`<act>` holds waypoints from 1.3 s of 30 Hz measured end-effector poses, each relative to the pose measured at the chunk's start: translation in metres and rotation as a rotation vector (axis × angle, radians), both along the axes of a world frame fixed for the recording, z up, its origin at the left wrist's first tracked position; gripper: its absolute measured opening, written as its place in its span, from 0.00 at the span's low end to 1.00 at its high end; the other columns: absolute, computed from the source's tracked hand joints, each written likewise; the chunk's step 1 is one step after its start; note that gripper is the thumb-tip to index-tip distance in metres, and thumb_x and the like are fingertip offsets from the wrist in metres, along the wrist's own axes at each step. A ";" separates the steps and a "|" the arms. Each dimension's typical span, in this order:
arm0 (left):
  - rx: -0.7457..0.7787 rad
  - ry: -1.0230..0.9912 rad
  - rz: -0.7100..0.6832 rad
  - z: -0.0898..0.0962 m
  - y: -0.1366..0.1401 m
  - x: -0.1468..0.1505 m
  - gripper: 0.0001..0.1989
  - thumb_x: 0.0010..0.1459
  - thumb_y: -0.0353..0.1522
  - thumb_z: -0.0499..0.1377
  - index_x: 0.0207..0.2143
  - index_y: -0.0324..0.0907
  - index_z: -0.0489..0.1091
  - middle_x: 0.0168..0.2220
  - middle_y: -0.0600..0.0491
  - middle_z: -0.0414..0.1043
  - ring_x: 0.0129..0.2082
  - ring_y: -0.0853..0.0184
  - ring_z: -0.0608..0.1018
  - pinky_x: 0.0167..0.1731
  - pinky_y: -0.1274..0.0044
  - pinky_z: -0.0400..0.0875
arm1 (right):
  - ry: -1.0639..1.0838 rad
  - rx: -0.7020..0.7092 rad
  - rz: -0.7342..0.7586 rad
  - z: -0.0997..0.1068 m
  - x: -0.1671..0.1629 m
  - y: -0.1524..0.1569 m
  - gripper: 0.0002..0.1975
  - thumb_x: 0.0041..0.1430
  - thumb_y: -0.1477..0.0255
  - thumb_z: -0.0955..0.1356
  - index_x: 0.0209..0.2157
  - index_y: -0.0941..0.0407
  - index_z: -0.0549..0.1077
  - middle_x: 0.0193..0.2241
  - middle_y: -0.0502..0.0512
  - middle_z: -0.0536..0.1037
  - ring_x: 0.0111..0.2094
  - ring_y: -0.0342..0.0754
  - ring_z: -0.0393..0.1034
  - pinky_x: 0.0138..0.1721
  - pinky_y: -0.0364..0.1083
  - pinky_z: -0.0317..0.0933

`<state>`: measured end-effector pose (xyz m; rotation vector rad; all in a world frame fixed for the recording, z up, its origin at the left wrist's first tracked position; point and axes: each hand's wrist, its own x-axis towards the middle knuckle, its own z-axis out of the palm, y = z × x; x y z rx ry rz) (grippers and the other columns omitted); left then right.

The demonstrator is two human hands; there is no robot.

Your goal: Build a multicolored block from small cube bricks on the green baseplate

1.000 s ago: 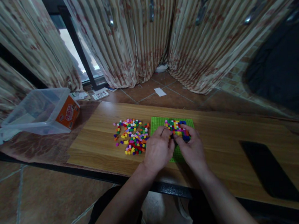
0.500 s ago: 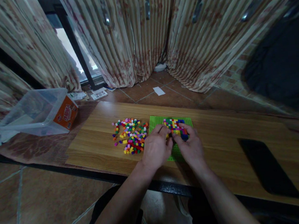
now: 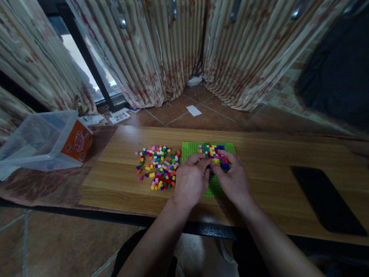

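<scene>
Over the green studded baseplate (image 3: 190,147) my two hands meet, fingertips almost touching. My left hand (image 3: 190,179) is closed in a pinch at the near left side of a block of small coloured bricks (image 3: 212,150) fixed on the plate. Whatever sits between its fingers is hidden. My right hand (image 3: 232,175) curls over the right part of those bricks, thumb and fingers drawn together. I cannot make out what it grips. Just left of the plate, a loose pile of small coloured bricks (image 3: 163,166) is spread on the wooden board.
The wooden board (image 3: 110,180) lies along a low table. A clear plastic bin (image 3: 38,146) with an orange label stands at the far left. On the right lies a flat black object (image 3: 329,200). Striped curtains (image 3: 150,50) hang behind, and a white paper (image 3: 194,110) is on the floor.
The whole view has shifted slightly as my head moved. My hands stay together over the same part of the baseplate, with fingertips a little closer. The loose pile looks the same.
</scene>
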<state>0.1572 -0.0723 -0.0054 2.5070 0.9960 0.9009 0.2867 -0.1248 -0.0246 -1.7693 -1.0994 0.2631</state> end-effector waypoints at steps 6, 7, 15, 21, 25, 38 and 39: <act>0.058 0.118 0.000 0.012 0.001 0.004 0.09 0.57 0.25 0.58 0.39 0.40 0.78 0.45 0.49 0.78 0.45 0.60 0.78 0.48 0.67 0.75 | -0.021 0.013 0.012 -0.001 0.000 -0.001 0.21 0.57 0.62 0.67 0.51 0.55 0.72 0.48 0.61 0.73 0.51 0.57 0.67 0.54 0.59 0.60; 0.061 0.136 0.004 0.014 0.002 0.005 0.09 0.58 0.25 0.58 0.38 0.40 0.78 0.45 0.49 0.78 0.44 0.60 0.78 0.48 0.67 0.75 | -0.023 0.014 0.015 -0.001 0.000 -0.001 0.21 0.57 0.62 0.67 0.51 0.55 0.72 0.48 0.62 0.73 0.51 0.57 0.68 0.54 0.59 0.60; 0.010 0.180 0.041 0.015 0.002 0.005 0.09 0.58 0.27 0.59 0.39 0.44 0.78 0.48 0.51 0.78 0.46 0.60 0.79 0.47 0.67 0.76 | 0.003 0.027 0.020 -0.002 0.002 -0.001 0.20 0.58 0.61 0.67 0.50 0.54 0.73 0.47 0.61 0.74 0.51 0.57 0.68 0.55 0.59 0.60; -0.070 0.048 0.045 0.006 0.002 0.002 0.11 0.56 0.25 0.61 0.41 0.45 0.78 0.49 0.51 0.77 0.47 0.62 0.79 0.49 0.69 0.75 | 0.057 0.009 0.030 -0.001 0.003 -0.001 0.22 0.55 0.61 0.69 0.50 0.54 0.73 0.48 0.61 0.74 0.51 0.57 0.68 0.55 0.59 0.60; -0.144 -0.086 -0.028 -0.001 0.003 -0.001 0.14 0.56 0.23 0.60 0.44 0.44 0.76 0.52 0.50 0.75 0.49 0.64 0.78 0.52 0.71 0.74 | 0.052 0.013 0.022 -0.001 0.001 0.000 0.21 0.54 0.63 0.69 0.50 0.52 0.72 0.48 0.60 0.73 0.51 0.57 0.67 0.55 0.60 0.59; -0.174 -0.214 -0.104 -0.005 0.007 -0.004 0.11 0.59 0.24 0.59 0.43 0.41 0.75 0.49 0.47 0.75 0.49 0.65 0.78 0.52 0.70 0.74 | 0.050 0.023 0.003 0.002 -0.001 0.002 0.20 0.52 0.65 0.68 0.48 0.53 0.72 0.48 0.60 0.73 0.52 0.57 0.66 0.56 0.59 0.59; -0.173 -0.217 -0.101 -0.005 0.007 -0.003 0.10 0.59 0.24 0.59 0.42 0.40 0.76 0.49 0.47 0.75 0.49 0.65 0.78 0.52 0.70 0.74 | 0.052 0.016 0.001 0.002 -0.001 0.002 0.21 0.52 0.66 0.68 0.48 0.54 0.72 0.48 0.60 0.73 0.52 0.57 0.67 0.56 0.59 0.59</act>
